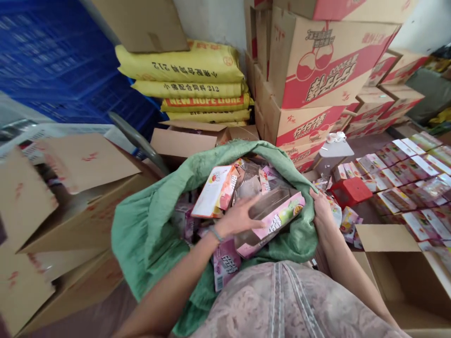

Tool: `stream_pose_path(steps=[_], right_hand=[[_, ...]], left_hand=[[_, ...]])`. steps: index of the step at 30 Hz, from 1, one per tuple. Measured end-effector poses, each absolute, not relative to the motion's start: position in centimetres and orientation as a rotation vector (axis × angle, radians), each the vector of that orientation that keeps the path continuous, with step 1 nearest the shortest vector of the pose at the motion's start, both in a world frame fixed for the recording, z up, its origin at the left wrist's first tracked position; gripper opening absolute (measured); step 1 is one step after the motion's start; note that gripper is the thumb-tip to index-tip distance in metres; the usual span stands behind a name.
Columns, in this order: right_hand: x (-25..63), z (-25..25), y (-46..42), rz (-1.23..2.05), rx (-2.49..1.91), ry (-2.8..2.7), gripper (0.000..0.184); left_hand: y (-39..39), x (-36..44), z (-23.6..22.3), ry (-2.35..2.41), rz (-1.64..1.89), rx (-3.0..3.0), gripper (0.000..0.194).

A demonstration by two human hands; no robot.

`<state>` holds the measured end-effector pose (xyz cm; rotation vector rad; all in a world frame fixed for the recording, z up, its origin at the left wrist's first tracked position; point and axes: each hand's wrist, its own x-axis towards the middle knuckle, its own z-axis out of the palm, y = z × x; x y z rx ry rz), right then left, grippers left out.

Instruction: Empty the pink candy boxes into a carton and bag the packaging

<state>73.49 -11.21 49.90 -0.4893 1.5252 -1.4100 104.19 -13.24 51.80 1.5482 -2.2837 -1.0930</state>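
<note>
Right now, your left hand [239, 217] lies fingers spread, flat against a clear-windowed pink carton [273, 220], not closed around it. That carton rests atop the packs in the open green sack [148, 234] on your lap. Further right, your right hand [321, 206] has its grip clamped on the sack's rim, beside a red stool [350, 191].

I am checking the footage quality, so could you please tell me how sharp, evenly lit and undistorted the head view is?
Head view: strong wide-angle bending, the stacked cartons lean and the edges curve; soft daylight, no hard shadows; the wall at top right is washed out; the left hand on a pink box in the green sack is slightly blurred; the near cardboard at left is smeared.
</note>
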Motion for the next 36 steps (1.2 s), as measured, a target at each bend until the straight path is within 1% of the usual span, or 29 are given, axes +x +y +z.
stream_pose_path(steps=[1, 2, 5, 7, 9, 11, 12, 13, 14, 16, 17, 18, 19, 20, 21, 22, 23, 24, 25, 26, 27, 28, 29, 30, 32, 33, 36], right_hand=[[74.4, 50.4, -11.1, -1.437, -0.508, 1.517, 0.039], [75.3, 50.8, -11.0, -1.458, -0.540, 1.517, 0.042], [78.3, 51.0, -11.2, -1.456, -0.725, 1.594, 0.041], [80.0, 50.4, -11.5, -1.400, -0.899, 1.703, 0.040], [81.1, 49.4, -11.8, -1.297, -1.050, 1.823, 0.038], [81.4, 48.4, -12.0, -1.192, -1.147, 1.925, 0.034], [81.1, 48.1, -12.0, -1.151, -1.175, 1.961, 0.032], [80.7, 47.8, -12.0, -1.124, -1.190, 1.989, 0.029], [80.0, 47.6, -11.9, -1.104, -1.195, 2.015, 0.027], [78.2, 47.2, -11.2, -1.081, -1.177, 2.057, 0.028], [77.2, 47.0, -10.7, -1.068, -1.159, 2.073, 0.030], [76.2, 46.9, -10.1, -1.059, -1.139, 2.084, 0.033], [75.4, 46.6, -9.4, -1.056, -1.117, 2.085, 0.037], [74.6, 46.4, -8.6, -1.060, -1.089, 2.081, 0.042], [74.0, 46.1, -7.8, -1.069, -1.058, 2.069, 0.047], [73.5, 45.8, -7.0, -1.079, -1.023, 2.051, 0.052], [73.1, 45.6, -6.3, -1.089, -0.986, 2.029, 0.057], [72.9, 45.3, -5.7, -1.093, -0.953, 2.007, 0.061], [72.8, 45.2, -5.1, -1.093, -0.929, 1.991, 0.065], [72.9, 45.2, -4.7, -1.093, -0.917, 1.981, 0.068], [73.2, 45.2, -4.3, -1.095, -0.919, 1.975, 0.072], [73.6, 45.3, -3.9, -1.097, -0.938, 1.969, 0.076], [74.2, 45.5, -3.5, -1.095, -0.977, 1.958, 0.081], [74.9, 45.6, -3.2, -1.088, -1.036, 1.944, 0.086], [76.4, 45.9, -2.7, -1.046, -1.213, 1.919, 0.094], [77.1, 45.8, -2.5, -1.005, -1.309, 1.916, 0.097], [78.7, 45.4, -2.6, -0.837, -1.493, 1.913, 0.095]], left_hand=[[-12.4, 102.7, 51.3, -2.393, -0.988, 1.654, 0.124], [-11.7, 101.4, 50.7, -2.467, -0.843, 1.742, 0.123], [-11.5, 98.9, 48.3, -2.545, -0.563, 1.879, 0.115], [-12.2, 97.8, 46.7, -2.592, -0.536, 1.929, 0.109], [-13.1, 96.7, 45.8, -2.639, -0.551, 1.997, 0.098], [-13.7, 95.5, 45.7, -2.672, -0.591, 2.047, 0.087], [-13.8, 94.9, 46.1, -2.676, -0.622, 2.056, 0.086], [-13.7, 94.5, 46.7, -2.675, -0.667, 2.047, 0.087], [-13.5, 94.3, 47.5, -2.672, -0.738, 2.018, 0.093], [-12.7, 94.8, 49.7, -2.660, -0.951, 1.878, 0.114], [-12.3, 95.5, 50.8, -2.643, -1.064, 1.744, 0.123], [-11.9, 96.4, 52.0, -2.610, -1.155, 1.585, 0.127], [-11.8, 97.7, 53.0, -2.555, -1.195, 1.434, 0.122], [-11.9, 99.1, 53.9, -2.485, -1.165, 1.333, 0.109], [-12.2, 100.7, 54.6, -2.409, -1.063, 1.320, 0.089], [-12.7, 102.5, 55.0, -2.334, -0.901, 1.401, 0.071], [-13.4, 104.4, 55.2, -2.258, -0.697, 1.555, 0.057], [-14.3, 106.4, 55.3, -2.164, -0.468, 1.752, 0.050], [-15.2, 108.4, 55.1, -2.072, -0.263, 1.928, 0.049], [-16.2, 110.5, 54.9, -1.994, -0.126, 2.058, 0.054], [-17.2, 112.4, 54.7, -1.931, -0.072, 2.152, 0.060], [-18.2, 114.2, 54.5, -1.879, -0.105, 2.233, 0.062], [-19.1, 115.8, 54.6, -1.814, -0.196, 2.313, 0.060], [-20.1, 117.2, 54.9, -1.747, -0.292, 2.377, 0.054], [-21.9, 119.4, 56.5, -1.593, -0.387, 2.465, 0.040], [-22.9, 120.3, 57.8, -1.530, -0.353, 2.475, 0.038], [-25.7, 122.9, 62.8, -1.369, -0.117, 2.437, 0.049]])
